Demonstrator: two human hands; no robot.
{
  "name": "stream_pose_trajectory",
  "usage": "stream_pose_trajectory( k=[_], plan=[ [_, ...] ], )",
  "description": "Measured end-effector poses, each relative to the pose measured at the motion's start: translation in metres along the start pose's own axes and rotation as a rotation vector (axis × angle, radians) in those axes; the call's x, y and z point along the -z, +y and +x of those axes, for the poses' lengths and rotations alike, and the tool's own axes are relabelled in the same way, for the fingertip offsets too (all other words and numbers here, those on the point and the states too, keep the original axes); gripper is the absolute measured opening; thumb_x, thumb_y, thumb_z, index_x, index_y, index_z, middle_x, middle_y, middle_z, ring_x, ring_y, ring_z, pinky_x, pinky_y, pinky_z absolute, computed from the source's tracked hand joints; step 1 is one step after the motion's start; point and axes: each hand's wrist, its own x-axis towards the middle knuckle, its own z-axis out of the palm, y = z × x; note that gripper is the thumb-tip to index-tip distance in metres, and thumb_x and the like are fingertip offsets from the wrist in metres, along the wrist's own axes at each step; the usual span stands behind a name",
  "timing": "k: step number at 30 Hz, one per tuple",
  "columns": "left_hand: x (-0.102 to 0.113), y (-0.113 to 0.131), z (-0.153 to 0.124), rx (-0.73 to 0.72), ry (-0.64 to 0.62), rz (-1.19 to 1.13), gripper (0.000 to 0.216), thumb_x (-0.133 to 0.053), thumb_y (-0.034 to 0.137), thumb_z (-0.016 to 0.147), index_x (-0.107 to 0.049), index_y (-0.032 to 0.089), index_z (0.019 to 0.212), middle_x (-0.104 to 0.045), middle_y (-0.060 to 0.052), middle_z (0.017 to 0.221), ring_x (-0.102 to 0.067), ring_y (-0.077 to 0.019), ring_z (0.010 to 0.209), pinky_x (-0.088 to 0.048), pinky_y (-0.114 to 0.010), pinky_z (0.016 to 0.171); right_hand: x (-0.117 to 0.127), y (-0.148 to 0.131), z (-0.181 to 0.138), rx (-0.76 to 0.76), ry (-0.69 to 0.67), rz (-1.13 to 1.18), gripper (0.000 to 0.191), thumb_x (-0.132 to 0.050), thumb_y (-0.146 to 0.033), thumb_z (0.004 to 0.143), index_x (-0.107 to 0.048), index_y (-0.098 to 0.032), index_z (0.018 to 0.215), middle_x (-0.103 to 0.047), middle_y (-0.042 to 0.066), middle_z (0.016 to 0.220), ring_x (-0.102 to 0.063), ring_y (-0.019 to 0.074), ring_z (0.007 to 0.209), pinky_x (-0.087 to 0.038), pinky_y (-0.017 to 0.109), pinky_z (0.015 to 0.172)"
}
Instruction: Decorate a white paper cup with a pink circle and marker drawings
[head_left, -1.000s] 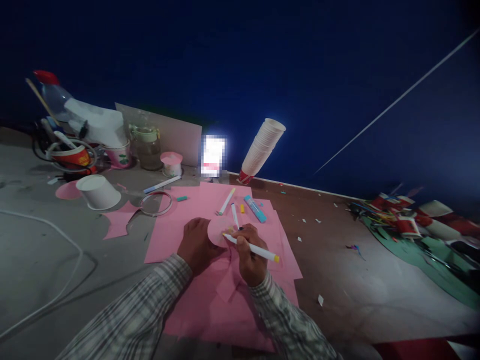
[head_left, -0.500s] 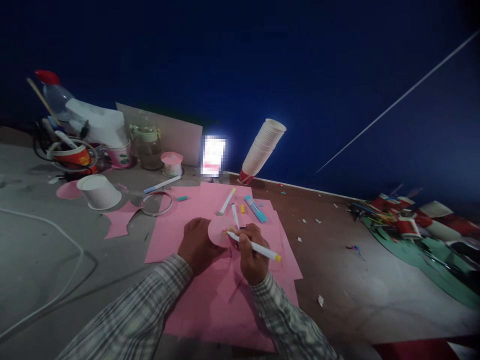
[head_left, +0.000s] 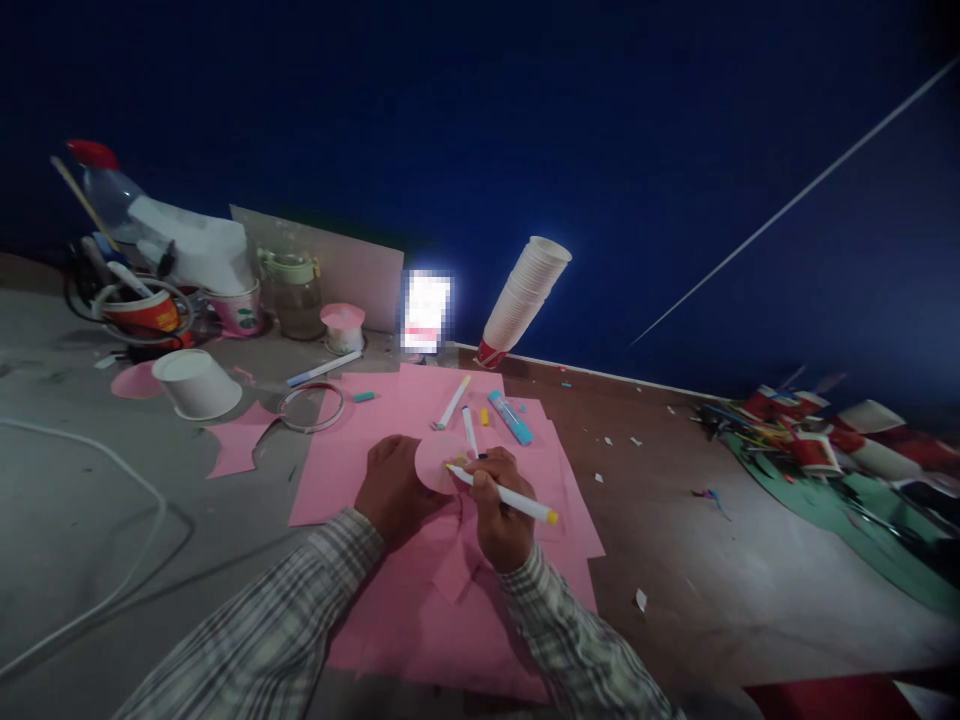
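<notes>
The right hand (head_left: pixel 499 510) is closed around a white felt marker with a yellow end cap (head_left: pixel 502 492), held like a pen. Its tip touches the right part of a round pink paper disc (head_left: pixel 435 462). The left hand (head_left: pixel 394 485) has its fingers curled on the left edge of the disc and holds it over the large pink paper sheets (head_left: pixel 360 450) on the table.

Half a second ago the tip was a little further in on the disc; now it is back near the edge. Both hands have kept their place, so I judge the marking goes on in short strokes. Two loose white markers (head_left: pixel 453 402) lie just beyond the disc.
</notes>
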Motion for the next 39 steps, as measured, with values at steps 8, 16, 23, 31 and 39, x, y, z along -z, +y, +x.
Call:
stream_pose_trajectory(
  k=[8,16,23,31,39],
  plan=[
    [-0.0023,-0.0014,-0.0006,-0.002,0.02,-0.006,0.051,-0.083,0.03,0.069,-0.069,0.02,0.118,-0.073,-0.01,0.108,-0.061,-0.0362,0.118,-0.045,-0.049,0.105,0.0015,0.0022,-0.0018,-0.049,-0.008,-0.004,0.025,-0.049,-0.024,0.101,-0.07,-0.023,0.086,-0.071,0.0,0.068,-0.065,0.0194,0.066,-0.051,0.041,0.076],
    [-0.0011,0.0005,-0.0004,-0.002,0.013,-0.019,0.049,-0.082,0.03,0.07,-0.07,0.021,0.116,-0.073,-0.01,0.108,-0.062,-0.0357,0.117,-0.045,-0.048,0.105,0.0023,0.0046,-0.0029,-0.072,-0.002,-0.019,0.026,-0.049,-0.027,0.102,-0.068,-0.023,0.084,-0.068,0.0,0.065,-0.063,0.0199,0.066,-0.052,0.042,0.077],
    [-0.0014,0.0001,-0.0003,0.001,0.022,-0.027,0.051,-0.082,0.03,0.07,-0.07,0.022,0.118,-0.074,-0.009,0.108,-0.062,-0.0355,0.117,-0.045,-0.049,0.105,0.0021,0.0048,-0.0026,-0.074,0.009,0.004,0.023,-0.05,-0.023,0.1,-0.068,-0.023,0.085,-0.069,0.0,0.067,-0.062,0.0192,0.066,-0.051,0.041,0.079],
    [-0.0022,-0.0013,-0.0002,-0.006,0.016,-0.012,0.053,-0.082,0.03,0.069,-0.07,0.023,0.121,-0.073,-0.009,0.109,-0.062,-0.0361,0.119,-0.045,-0.049,0.105,0.002,0.0018,0.0,-0.051,-0.003,0.036,0.022,-0.051,-0.019,0.098,-0.068,-0.023,0.085,-0.069,-0.003,0.065,-0.062,0.0171,0.063,-0.05,0.04,0.082],
    [-0.0011,-0.0003,-0.0004,-0.002,0.008,-0.015,0.053,-0.082,0.032,0.07,-0.07,0.021,0.12,-0.074,-0.011,0.109,-0.062,-0.0377,0.119,-0.045,-0.052,0.106,0.0012,0.001,-0.0005,-0.045,0.003,-0.004,0.025,-0.05,-0.023,0.1,-0.069,-0.023,0.084,-0.07,0.0,0.068,-0.062,0.0191,0.064,-0.051,0.041,0.077]
  ],
)
